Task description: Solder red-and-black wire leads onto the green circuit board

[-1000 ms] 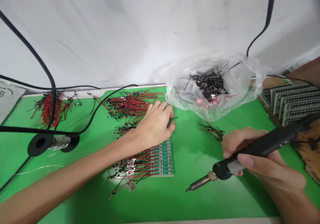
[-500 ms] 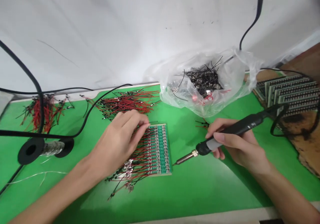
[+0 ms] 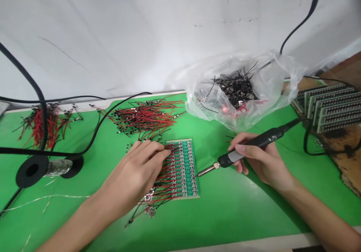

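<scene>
My left hand is pinched over the top left edge of a green circuit board. A thin wire runs out of its fingertips onto the board; the rest of that wire is hidden by the hand. Several red and black wires with small parts on their ends stick out leftward from the board. To the right, my right hand grips a black and grey soldering iron like a pen. Its metal tip points left, close to the board's right edge; whether it touches I cannot tell.
A spool of solder wire lies at the left. Two piles of red and black wires sit behind. A clear plastic bag holds black-leaded parts. Finished-looking boards stand in a row at right. Black cables cross the green mat.
My left hand has lowered from the board's top corner onto its upper left rows, with the wire. The soldering iron's tip has come up slightly beside the board. The view has shifted a little.
</scene>
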